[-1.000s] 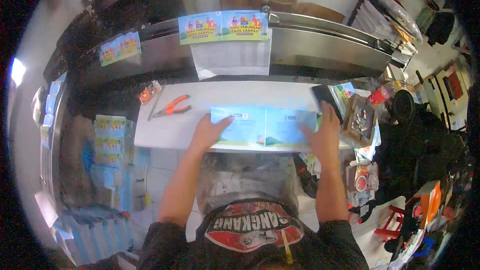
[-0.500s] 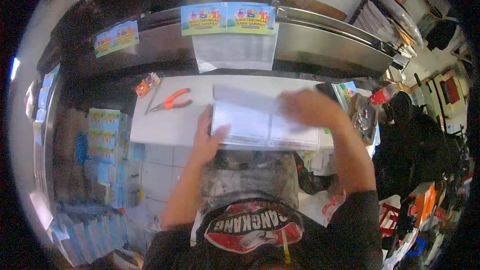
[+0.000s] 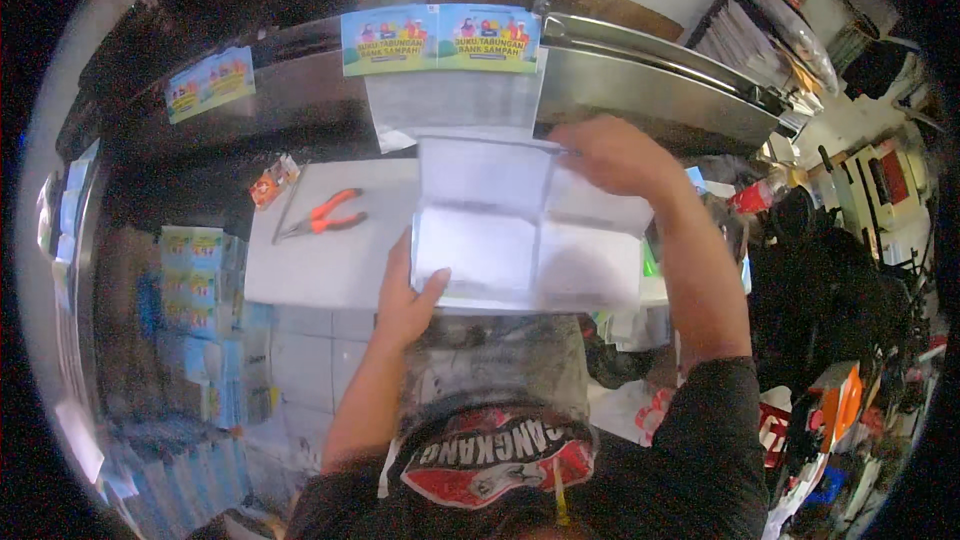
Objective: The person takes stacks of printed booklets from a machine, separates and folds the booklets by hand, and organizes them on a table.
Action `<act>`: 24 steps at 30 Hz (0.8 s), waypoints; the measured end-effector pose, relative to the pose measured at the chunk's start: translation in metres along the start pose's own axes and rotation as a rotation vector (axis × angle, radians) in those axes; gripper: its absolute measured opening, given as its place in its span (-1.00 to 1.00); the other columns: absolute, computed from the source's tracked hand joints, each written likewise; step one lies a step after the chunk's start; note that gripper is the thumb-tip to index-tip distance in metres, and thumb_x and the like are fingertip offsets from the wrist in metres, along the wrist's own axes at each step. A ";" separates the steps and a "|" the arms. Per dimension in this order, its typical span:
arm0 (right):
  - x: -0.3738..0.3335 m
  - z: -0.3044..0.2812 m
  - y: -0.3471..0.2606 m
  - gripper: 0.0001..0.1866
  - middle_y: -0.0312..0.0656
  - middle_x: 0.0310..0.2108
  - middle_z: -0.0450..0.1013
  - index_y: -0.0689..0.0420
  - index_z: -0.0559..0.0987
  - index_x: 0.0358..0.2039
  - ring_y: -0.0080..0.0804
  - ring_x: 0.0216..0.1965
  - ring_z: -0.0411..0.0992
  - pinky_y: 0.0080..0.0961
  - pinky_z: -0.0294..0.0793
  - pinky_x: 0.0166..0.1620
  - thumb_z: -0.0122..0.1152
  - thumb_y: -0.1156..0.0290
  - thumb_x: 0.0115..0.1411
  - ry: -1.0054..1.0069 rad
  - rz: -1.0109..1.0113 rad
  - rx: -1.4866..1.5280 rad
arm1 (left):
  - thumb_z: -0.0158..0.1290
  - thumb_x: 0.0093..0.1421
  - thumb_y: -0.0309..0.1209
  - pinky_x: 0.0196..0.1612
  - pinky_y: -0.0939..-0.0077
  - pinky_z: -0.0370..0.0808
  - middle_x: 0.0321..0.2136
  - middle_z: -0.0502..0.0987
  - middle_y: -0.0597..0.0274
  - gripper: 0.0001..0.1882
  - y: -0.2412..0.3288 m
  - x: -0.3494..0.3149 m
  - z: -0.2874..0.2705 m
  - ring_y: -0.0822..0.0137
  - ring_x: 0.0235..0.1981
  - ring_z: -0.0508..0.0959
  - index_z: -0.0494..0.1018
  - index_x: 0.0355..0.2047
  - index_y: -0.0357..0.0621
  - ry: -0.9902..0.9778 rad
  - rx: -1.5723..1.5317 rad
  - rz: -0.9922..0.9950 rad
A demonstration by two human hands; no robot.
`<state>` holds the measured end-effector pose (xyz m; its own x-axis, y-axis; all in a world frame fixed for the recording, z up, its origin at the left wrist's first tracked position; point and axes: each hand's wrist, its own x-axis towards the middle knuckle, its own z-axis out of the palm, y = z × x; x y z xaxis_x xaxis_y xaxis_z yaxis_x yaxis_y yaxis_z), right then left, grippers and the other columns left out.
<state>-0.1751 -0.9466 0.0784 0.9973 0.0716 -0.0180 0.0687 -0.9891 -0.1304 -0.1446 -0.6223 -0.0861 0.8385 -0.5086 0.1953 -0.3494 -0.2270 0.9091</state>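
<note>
A stack of white printed sheets (image 3: 472,252) lies near the front edge of a white tabletop. My left hand (image 3: 408,290) grips its left edge, the thumb on top and the fingers at the side, partly hidden. Beyond the stack, a white sheet (image 3: 482,172) stands raised at its far side. My right hand (image 3: 612,155) pinches this sheet near its upper right corner, and the fingertips are blurred. To the left, pliers with orange handles (image 3: 332,214) rest on the table, apart from both hands.
A thin rod (image 3: 285,202) and an orange packet (image 3: 270,182) lie at the table's left end. Colourful printed covers (image 3: 390,40) sit on the ledge behind. Stacks of covers (image 3: 195,280) stand at the lower left. A red-labelled bottle (image 3: 752,196) is at the right.
My right hand has moved up and away from me, and the sheet it pinches now stands higher behind the stack. My left hand keeps its hold on the left edge.
</note>
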 end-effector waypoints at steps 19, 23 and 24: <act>-0.069 0.041 -0.007 -0.39 0.11 0.17 0.26 0.17 0.35 0.13 0.07 0.15 0.26 -0.13 0.25 0.20 0.26 0.26 0.08 0.110 0.273 -0.004 | -0.22 0.29 0.14 0.28 0.26 0.14 0.23 0.19 -0.03 -0.17 -0.035 0.003 -0.015 0.16 0.23 0.23 -0.05 0.32 -0.26 0.035 -0.326 -0.029; -0.107 0.068 -0.112 -0.20 0.01 0.24 0.18 0.11 0.34 0.15 0.11 0.19 0.19 -0.07 0.22 0.21 0.39 0.07 -0.07 -0.088 0.025 -0.117 | -0.18 0.36 -0.26 0.28 0.31 0.13 0.21 0.22 0.01 -0.43 -0.019 0.015 -0.012 0.23 0.23 0.23 0.03 0.30 -0.25 0.004 -0.374 0.023; -0.109 0.078 -0.118 -0.22 0.01 0.19 0.22 0.11 0.35 0.13 0.14 0.14 0.22 -0.11 0.26 0.17 0.42 0.15 -0.11 -0.068 0.011 -0.153 | -0.18 0.36 -0.26 0.28 0.31 0.13 0.21 0.22 0.01 -0.43 -0.018 0.018 -0.011 0.23 0.23 0.23 0.03 0.30 -0.25 0.009 -0.373 0.018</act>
<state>-0.2945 -0.8276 0.0184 0.9942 0.0642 -0.0859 0.0664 -0.9975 0.0228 -0.1188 -0.6181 -0.0952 0.8380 -0.5019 0.2142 -0.1892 0.1008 0.9767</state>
